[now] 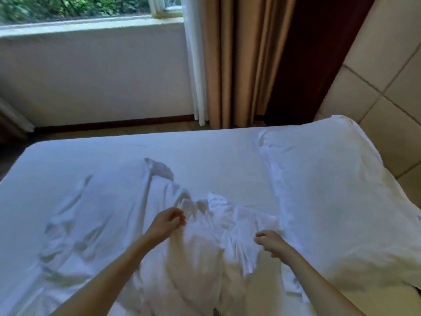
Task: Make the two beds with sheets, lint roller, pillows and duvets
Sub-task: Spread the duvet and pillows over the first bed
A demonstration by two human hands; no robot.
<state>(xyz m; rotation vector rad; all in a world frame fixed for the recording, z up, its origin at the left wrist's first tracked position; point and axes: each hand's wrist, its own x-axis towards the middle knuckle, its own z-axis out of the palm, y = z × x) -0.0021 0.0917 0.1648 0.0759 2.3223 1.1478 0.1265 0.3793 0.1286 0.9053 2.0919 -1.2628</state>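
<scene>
In the head view, the left hand (pixel 169 221) is seen with its fingers curled against the raised edge of a bunched white cloth (pixel 211 238). The right hand (pixel 270 242) is held just beside the cloth's other side, fingers loosely bent. Because of motion blur, it cannot be told whether cloth is pinched by either hand.

The cloth lies heaped at the near middle of the bed, on top of the sheet (pixel 205 151), which is spread over the mattress and creased towards the left. A pillow (pixel 330 190) is laid at the right end, just beside the heap.

The step in hand is judged to be the opening out of this cloth, perhaps a duvet cover or pillowcase; which one cannot be made out. For the next move, two corners or one edge would need to be found and gripped, then the cloth lifted and shaken flat.

Beyond the bed, curtains (pixel 227 65), a window (pixel 79 10) and a padded wall panel (pixel 376 71) are seen. The pillow could be caught if the cloth is spread rightward.
</scene>
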